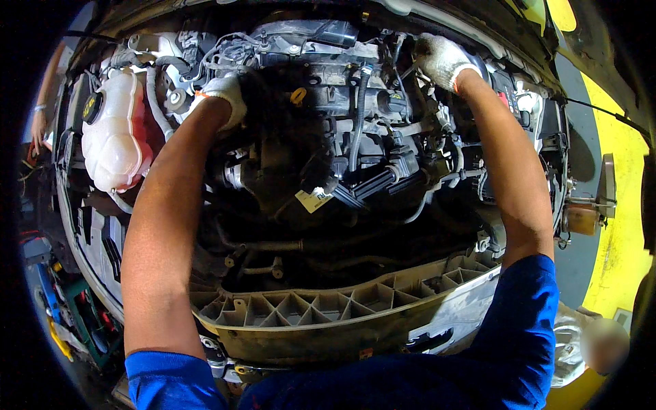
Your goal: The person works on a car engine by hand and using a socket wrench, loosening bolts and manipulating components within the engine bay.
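Both my arms reach over a car's open engine bay, with white knit gloves on both hands. My left hand (225, 96) is down among the hoses and wiring at the engine's left rear; its fingers are hidden. At the right rear, my right hand (443, 61) is curled by thin cables and pipes, and what it grips is out of sight. Between the hands lies the dark engine (321, 99), with a yellow loop handle (298, 96) and a ribbed black hose (361, 113).
A translucent coolant tank (113, 137) with pinkish liquid sits left of my left forearm. The ribbed front crossmember (301, 311) runs across below the engine. Tools in a green tray (85, 307) lie at the left. A person (570, 342) is at the lower right; another's arm (42, 113) shows far left.
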Action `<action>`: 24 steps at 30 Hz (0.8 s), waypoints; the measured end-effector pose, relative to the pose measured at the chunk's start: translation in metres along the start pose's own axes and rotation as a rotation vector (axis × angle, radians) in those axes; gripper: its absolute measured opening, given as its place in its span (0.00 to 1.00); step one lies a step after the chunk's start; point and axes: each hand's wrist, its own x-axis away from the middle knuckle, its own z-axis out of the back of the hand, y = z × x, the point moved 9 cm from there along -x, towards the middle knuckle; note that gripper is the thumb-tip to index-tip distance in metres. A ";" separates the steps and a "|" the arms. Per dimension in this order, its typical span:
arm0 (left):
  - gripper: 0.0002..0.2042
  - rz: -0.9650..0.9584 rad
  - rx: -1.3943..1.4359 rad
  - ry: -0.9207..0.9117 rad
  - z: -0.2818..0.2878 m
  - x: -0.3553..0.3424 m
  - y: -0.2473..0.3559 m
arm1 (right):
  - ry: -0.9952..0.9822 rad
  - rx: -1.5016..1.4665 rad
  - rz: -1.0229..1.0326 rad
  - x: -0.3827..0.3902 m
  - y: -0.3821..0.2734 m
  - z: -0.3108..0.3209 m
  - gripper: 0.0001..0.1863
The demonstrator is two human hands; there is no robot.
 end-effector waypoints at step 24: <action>0.21 0.011 -0.049 -0.036 -0.024 -0.023 -0.032 | 0.018 -0.089 0.100 -0.007 -0.005 -0.004 0.15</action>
